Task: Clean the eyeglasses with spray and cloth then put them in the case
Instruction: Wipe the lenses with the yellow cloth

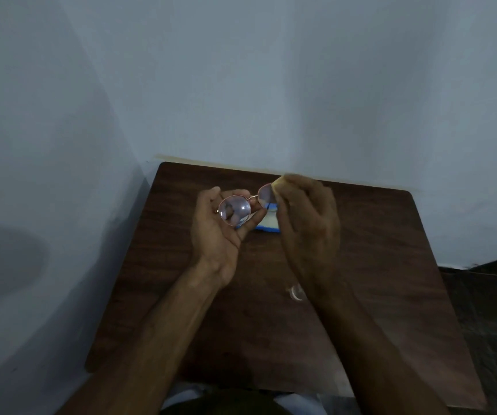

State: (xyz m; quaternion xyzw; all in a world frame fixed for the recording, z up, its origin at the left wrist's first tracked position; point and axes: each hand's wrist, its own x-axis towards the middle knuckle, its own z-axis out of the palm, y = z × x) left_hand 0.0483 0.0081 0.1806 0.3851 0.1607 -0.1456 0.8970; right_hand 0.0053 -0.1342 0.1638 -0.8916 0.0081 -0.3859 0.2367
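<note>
Fingers (253, 223) of the left hand (217, 238) are curled under and round one pair of eyeglasses (242, 206), and the thumb lies on the near rim, so this hand grips the frame above the surface (181, 295). The eyeglasses have two round clear lenses in a thin metal frame of pink-gold colour, joined by a small curved bridge. The right hand (307, 229) pinches one soft pale yellow cloth (280, 182) against the right lens; its fingers are bent close together and most of the cloth is hidden under them. Below the eyeglasses, on the surface, lies one flat thing (268, 224) with a blue edge and a white middle; I cannot tell if it is the case. Just beside the right wrist is one small shiny clear object (296, 292), too blurred to name. The surface is dark brown wood with fine grain and rounded corners. Behind it stands a smooth pale blue-grey wall (271, 85).
</note>
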